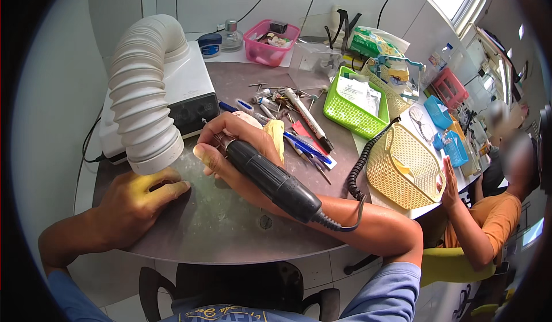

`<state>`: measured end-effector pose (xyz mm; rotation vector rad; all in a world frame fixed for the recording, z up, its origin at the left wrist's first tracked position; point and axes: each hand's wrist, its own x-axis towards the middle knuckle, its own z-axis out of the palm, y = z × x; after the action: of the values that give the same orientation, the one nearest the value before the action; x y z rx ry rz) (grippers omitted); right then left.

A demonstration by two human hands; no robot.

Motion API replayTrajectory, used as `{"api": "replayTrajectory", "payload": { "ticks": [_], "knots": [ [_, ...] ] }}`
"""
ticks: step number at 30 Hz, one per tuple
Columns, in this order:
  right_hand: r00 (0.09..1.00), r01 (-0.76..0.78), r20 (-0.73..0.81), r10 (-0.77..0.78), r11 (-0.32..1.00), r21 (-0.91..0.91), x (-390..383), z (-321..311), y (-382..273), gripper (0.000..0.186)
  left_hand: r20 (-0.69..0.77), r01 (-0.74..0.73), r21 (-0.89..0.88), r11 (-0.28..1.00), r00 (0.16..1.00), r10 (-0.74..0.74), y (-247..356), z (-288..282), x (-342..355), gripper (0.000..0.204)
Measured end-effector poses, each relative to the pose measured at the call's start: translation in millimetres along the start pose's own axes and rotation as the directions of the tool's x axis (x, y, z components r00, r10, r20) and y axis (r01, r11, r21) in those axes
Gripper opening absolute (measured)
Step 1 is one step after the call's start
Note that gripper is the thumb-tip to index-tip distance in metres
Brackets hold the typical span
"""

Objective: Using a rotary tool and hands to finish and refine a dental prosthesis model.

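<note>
A black rotary handpiece (270,178) with a trailing cable lies across my right hand (250,135), whose fingers and thumb are wrapped round its narrow front end. Its tip points left, toward the white ribbed hose (138,98). Below the hose's mouth, my left hand (129,204) rests on the grey tabletop (224,230) in yellow light. Its thumb and forefinger are apart, with nothing visible between them; the other fingers are mostly hidden. Beyond my right hand lie a crumpled yellow piece (276,135), a marker pen (307,118) and several small tools.
A white box (190,81) stands beside the hose. Green (356,106) and cream baskets (405,167) line the right side, with a coiled black cord (359,170) between. A pink tub (270,43) sits at the back. Another person in an orange shirt (494,224) sits at right, one hand near the cream basket.
</note>
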<state>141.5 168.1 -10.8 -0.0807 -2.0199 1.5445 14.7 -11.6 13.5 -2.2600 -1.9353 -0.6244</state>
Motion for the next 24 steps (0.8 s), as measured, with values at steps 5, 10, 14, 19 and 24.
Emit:
{"api": "replayTrajectory", "payload": {
  "ticks": [5,10,14,19,24],
  "knots": [
    [1.000,-0.028,-0.011,0.028,1.000,0.010,3.5,-3.1,5.6,0.012,0.034,-0.045,-0.026,0.999,0.998,0.046,-16.9,1.8,14.6,0.021],
    [1.000,-0.006,0.025,0.005,1.000,0.021,5.6,-2.2,1.5,0.015,-0.016,-0.078,-0.038,0.996,0.997,0.077,-16.2,5.1,23.7,0.018],
    [1.000,0.020,-0.005,-0.021,0.995,-0.102,4.4,-4.5,1.4,0.013,0.143,0.118,-0.460,0.880,0.988,-0.057,-13.8,16.4,25.0,0.017],
    [1.000,0.002,0.004,-0.002,1.000,-0.001,4.3,0.4,5.5,0.013,0.360,0.383,-0.669,0.637,0.917,-0.172,-24.3,17.8,19.1,0.014],
    [0.991,0.136,0.001,-0.136,0.989,-0.057,5.4,-2.4,10.2,0.013,0.308,0.353,-0.719,0.600,0.934,-0.180,-21.8,16.3,22.2,0.012]
  ]
}}
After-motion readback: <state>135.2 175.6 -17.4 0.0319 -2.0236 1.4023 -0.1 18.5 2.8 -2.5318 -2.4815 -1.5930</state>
